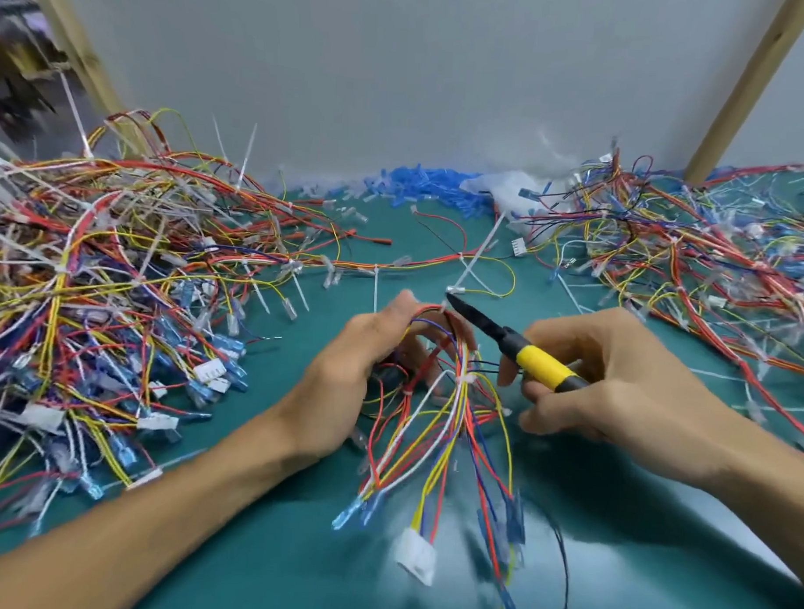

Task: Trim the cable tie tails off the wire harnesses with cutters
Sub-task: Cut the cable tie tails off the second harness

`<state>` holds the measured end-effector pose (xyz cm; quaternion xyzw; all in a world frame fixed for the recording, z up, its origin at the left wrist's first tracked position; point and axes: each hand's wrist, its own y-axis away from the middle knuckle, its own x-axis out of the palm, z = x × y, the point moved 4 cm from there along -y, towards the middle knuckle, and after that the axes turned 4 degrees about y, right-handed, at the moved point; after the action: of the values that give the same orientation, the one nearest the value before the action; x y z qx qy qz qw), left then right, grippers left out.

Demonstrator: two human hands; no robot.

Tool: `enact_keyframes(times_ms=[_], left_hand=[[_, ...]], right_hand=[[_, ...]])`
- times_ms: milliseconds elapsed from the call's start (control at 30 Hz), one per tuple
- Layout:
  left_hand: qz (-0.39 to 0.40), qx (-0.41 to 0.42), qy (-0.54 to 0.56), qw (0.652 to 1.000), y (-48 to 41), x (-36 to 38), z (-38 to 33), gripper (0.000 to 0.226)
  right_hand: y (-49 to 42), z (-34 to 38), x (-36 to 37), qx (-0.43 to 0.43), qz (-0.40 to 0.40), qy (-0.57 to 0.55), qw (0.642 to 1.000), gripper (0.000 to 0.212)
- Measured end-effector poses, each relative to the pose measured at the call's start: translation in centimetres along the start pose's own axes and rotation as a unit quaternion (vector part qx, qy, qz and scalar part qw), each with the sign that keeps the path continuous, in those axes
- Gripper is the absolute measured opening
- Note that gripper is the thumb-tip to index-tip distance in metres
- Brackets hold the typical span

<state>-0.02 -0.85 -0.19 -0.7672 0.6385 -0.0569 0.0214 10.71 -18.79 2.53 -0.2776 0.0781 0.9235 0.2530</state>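
My left hand (357, 371) grips a wire harness (450, 424) of red, yellow, blue and white wires over the green mat. Its loose ends hang toward me with a white connector (416, 557) and blue terminals. My right hand (616, 375) holds cutters (508, 337) with yellow-and-black handles. The black cutter tip sits at a white cable tie (453, 290) at the top of the held bundle, beside my left fingertips. The tie's long white tail (482, 250) sticks up and away.
A large tangled pile of harnesses (96, 266) with white tie tails fills the left. Another pile (693, 255) covers the right. Blue terminals (422, 179) are heaped along the grey back wall. Cut white tails lie on the green mat (609, 585). Wooden posts stand at both back corners.
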Motion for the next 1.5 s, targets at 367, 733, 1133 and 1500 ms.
enact_keyframes(times_ms=[367, 733, 1133, 1500], left_hand=[[-0.019, 0.082, -0.029, 0.996, -0.8, -0.9, 0.1, 0.037], [-0.062, 0.115, -0.094, 0.987, -0.5, -1.3, -0.1, 0.028], [-0.090, 0.145, -0.142, 0.975, -0.3, -0.9, -0.4, 0.025], [-0.089, 0.211, -0.265, 0.937, 1.0, 0.3, -1.6, 0.032]], right_hand=[[0.1, -0.3, -0.5, -0.013, -0.092, 0.087, 0.992, 0.032], [-0.2, -0.4, -0.7, -0.020, -0.097, 0.079, 0.992, 0.032], [0.2, 0.4, -0.3, -0.071, -0.078, 0.210, 0.972, 0.032], [0.4, 0.8, 0.8, -0.103, -0.061, 0.202, 0.972, 0.025]])
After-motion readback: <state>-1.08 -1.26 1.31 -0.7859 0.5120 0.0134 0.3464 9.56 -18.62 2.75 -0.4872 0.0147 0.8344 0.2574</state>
